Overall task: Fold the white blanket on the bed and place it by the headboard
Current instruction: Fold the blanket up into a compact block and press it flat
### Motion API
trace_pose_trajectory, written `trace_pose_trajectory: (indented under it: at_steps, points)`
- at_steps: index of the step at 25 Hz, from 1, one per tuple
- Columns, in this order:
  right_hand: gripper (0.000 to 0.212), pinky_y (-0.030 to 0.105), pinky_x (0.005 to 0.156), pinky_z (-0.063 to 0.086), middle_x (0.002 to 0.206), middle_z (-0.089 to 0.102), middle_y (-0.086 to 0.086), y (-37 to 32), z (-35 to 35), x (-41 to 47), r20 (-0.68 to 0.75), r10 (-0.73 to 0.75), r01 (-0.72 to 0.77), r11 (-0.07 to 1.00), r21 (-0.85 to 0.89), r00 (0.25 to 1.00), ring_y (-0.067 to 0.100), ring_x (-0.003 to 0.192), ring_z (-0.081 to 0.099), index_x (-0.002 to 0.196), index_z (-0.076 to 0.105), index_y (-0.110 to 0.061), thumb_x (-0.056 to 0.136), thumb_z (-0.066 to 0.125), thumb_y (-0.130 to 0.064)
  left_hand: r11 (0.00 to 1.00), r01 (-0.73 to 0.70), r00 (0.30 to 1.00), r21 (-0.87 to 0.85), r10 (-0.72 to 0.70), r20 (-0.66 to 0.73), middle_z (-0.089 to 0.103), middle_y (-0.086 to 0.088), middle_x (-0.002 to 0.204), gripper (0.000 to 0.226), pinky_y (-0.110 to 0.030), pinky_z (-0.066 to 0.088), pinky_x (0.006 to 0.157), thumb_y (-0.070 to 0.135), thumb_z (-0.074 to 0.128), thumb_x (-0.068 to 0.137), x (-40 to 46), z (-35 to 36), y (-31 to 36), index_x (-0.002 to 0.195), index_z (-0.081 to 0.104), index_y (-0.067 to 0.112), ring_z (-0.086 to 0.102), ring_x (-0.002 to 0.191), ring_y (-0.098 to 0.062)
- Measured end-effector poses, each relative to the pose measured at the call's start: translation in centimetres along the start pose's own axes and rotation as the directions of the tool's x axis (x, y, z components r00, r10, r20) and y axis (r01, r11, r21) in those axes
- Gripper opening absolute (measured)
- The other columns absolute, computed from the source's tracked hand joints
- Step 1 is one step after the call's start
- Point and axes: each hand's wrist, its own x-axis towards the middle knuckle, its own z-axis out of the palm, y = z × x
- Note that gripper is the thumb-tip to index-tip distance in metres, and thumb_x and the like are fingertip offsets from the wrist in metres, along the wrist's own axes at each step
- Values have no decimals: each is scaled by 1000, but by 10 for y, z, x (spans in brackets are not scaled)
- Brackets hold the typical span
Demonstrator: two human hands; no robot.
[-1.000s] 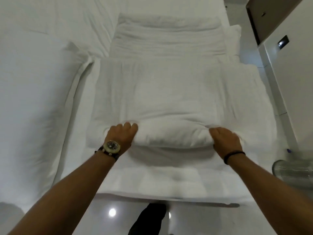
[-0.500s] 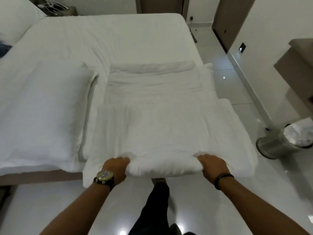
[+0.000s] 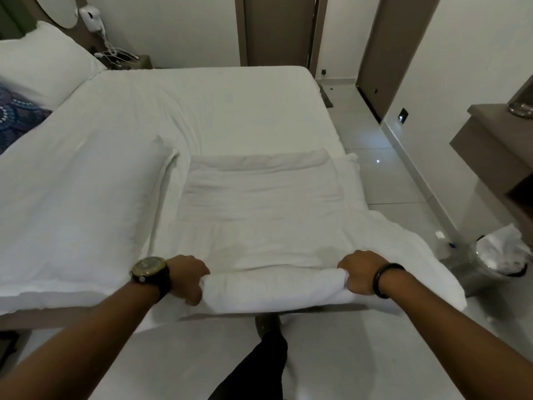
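white blanket (image 3: 259, 220) | partly folded, layered | far part flat on bed (image 3: 202, 111) corner | near edge rolled, overhanging floor

Both hands — left hand (image 3: 189, 280), right hand (image 3: 362, 272) — grip the folded white blanket (image 3: 259, 220).

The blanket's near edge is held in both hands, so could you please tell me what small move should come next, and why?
Probably carry the gripped edge forward over the far fold. Both the left hand and right hand hold the blanket at its near end, which hangs off the bed.
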Motion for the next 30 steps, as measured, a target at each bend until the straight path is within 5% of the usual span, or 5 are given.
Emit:
trace_pose_trajectory:
  at_steps: [6, 11, 20, 25, 30]
  points:
    - [25, 30, 78, 42, 115, 65, 8, 36, -169, 95, -279, 42, -31, 999, 42, 959, 29, 103, 61, 104, 63, -23, 83, 57, -37, 995, -22, 971, -93, -1, -237, 66, 1, 83, 28, -25, 48, 72, 33, 73, 54, 60, -184, -77, 79, 65, 24, 65, 88, -21]
    - [15, 44, 88, 38, 100, 66, 8, 68, -282, 276, -585, 176, -245, 969, -40, 792, 31, 88, 57, 93, 57, -22, 86, 44, -23, 996, 1, 801, -94, -57, -596, 67, -8, 92, 29, -32, 44, 72, 45, 58, 68, 219, -316, -137, 85, 59, 22, 61, 90, -32]
    - [90, 63, 111, 1, 150, 41, -2, 143, -217, 498, -345, 229, -260, 965, -44, 910, 26, 141, 28, 143, 35, -30, 79, -2, -81, 992, 85, 830, -91, -121, -544, 65, -5, 114, 73, -55, 30, 103, 82, 12, 77, 474, -291, -178, 96, 57, 28, 56, 109, -31]
    - [68, 54, 100, 34, 91, 69, 10, 142, -230, 536, -552, 144, -236, 967, -99, 821, 32, 87, 61, 89, 56, -18, 90, 8, -66, 987, 157, 768, -25, -138, -625, 66, -6, 99, 87, -46, 36, 83, 94, 7, 67, 494, -287, -185, 91, 51, 22, 55, 94, -31]
    - [44, 56, 90, 39, 107, 61, 20, 114, -258, 531, -684, 404, -339, 910, 238, 608, 41, 103, 53, 105, 64, -10, 93, 46, -48, 964, 199, 630, -177, -264, -730, 54, -15, 132, 69, -50, 35, 101, 68, 33, 87, 478, -297, -156, 128, 48, 14, 45, 122, -38]
